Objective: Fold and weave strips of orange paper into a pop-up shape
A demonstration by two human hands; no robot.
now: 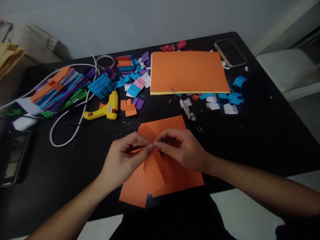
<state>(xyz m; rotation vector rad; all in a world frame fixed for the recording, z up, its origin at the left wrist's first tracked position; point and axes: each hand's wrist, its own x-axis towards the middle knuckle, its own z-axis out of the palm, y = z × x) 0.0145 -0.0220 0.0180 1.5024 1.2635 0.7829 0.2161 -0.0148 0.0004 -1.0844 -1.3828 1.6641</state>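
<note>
My left hand [128, 153] and my right hand [183, 146] meet near the table's front, thumbs and forefingers pinched close together. Between them they grip the upper end of a folded orange paper strip [155, 173], which slants down toward me. Under it lies a larger orange paper sheet [185, 178], and another orange paper piece [135, 190] shows at the lower left. Fingertips hide the exact spot being pinched. Just beyond my right hand rests a grey-handled cutter [188, 111], with dark scissors [200, 129] nearby, hard to make out on the black surface.
A yellow glue gun [108, 108] lies left of centre beside a looped white cable [53, 136]. Folded coloured paper bundles [60, 88] fill the back left. An orange sheet stack [188, 71] lies at the back among paper scraps. Phones [230, 52] rest at the right and left.
</note>
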